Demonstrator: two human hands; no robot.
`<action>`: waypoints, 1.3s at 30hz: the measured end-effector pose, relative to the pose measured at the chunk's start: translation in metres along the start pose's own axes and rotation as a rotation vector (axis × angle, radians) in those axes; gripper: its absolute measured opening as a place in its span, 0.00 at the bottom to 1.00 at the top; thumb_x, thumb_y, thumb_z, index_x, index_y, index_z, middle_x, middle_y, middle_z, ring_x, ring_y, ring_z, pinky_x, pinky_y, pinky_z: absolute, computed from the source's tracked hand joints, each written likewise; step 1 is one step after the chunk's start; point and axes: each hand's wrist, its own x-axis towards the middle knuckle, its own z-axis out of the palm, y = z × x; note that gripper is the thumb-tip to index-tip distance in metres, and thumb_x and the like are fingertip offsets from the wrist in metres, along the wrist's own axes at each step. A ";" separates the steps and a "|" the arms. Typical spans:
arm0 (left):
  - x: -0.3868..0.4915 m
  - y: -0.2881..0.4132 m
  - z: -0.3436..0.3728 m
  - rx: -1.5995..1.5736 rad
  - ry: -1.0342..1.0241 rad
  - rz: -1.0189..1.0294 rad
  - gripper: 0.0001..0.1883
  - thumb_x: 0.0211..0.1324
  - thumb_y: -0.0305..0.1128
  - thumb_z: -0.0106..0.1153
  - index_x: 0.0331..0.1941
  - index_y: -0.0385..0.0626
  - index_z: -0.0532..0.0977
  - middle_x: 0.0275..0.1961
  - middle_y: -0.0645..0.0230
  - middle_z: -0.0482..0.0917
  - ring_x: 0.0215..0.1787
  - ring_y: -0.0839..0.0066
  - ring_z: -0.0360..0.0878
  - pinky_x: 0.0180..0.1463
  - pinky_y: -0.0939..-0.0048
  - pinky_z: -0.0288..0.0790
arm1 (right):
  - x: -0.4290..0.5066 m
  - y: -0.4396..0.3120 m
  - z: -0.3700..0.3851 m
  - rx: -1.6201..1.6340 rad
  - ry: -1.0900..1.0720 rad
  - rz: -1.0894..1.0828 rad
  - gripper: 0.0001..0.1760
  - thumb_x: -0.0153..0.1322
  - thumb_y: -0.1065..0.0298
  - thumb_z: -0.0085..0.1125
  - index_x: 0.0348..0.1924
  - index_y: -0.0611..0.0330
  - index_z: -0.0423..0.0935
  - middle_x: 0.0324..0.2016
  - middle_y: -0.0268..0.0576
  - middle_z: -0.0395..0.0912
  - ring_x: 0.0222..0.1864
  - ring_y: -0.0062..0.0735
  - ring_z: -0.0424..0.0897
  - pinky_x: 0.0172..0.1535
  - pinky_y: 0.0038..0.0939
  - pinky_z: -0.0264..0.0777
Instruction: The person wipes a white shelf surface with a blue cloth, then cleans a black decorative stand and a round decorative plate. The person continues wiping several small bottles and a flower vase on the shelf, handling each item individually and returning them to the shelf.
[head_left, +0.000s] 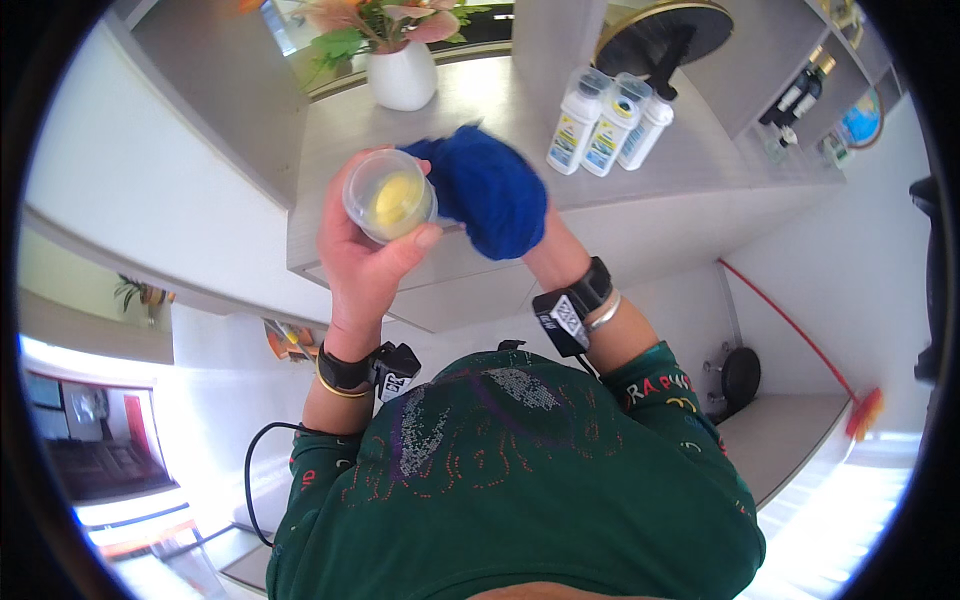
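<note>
My left hand (360, 247) is closed around a clear plastic cup (390, 196) with something yellow in it, held over the front edge of a grey wood-grain counter (480, 97). Right beside the cup, a blue cloth (487, 191) covers most of my right hand (551, 236), whose fingers are hidden beneath it. Farther back and to the right on the counter stand several white bottles with printed labels, among them one at the left (574, 131) and one in the middle (609, 136). Clear cups sit upside down over the tops of two of them.
A white vase (403, 75) of flowers stands at the counter's back left. Behind the bottles is a round dark object with a gold rim (664, 37). Shelves at the right hold dark bottles (799, 90) and a globe (861, 120). A red-handled broom (795, 326) leans at the right wall.
</note>
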 end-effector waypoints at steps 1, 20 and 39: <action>0.001 0.001 -0.003 0.012 0.019 -0.058 0.35 0.48 0.31 0.77 0.61 0.41 0.72 0.52 0.66 0.80 0.52 0.73 0.79 0.60 0.69 0.72 | 0.004 -0.001 -0.008 -0.126 -0.112 -0.007 0.19 0.69 0.74 0.59 0.54 0.61 0.79 0.45 0.45 0.85 0.44 0.48 0.82 0.50 0.38 0.76; -0.011 -0.017 0.002 1.124 -0.115 0.067 0.29 0.54 0.33 0.64 0.62 0.47 0.69 0.42 0.58 0.80 0.43 0.54 0.80 0.44 0.58 0.75 | 0.022 0.011 -0.007 0.347 -0.419 0.631 0.21 0.65 0.54 0.69 0.41 0.62 0.79 0.31 0.52 0.82 0.31 0.45 0.80 0.39 0.37 0.76; -0.005 -0.027 0.004 -0.574 0.202 -0.460 0.26 0.80 0.48 0.36 0.71 0.43 0.63 0.67 0.64 0.72 0.68 0.67 0.72 0.73 0.63 0.64 | 0.030 -0.032 0.015 -0.048 0.019 0.159 0.42 0.60 0.44 0.75 0.60 0.57 0.71 0.53 0.55 0.73 0.54 0.57 0.72 0.55 0.49 0.74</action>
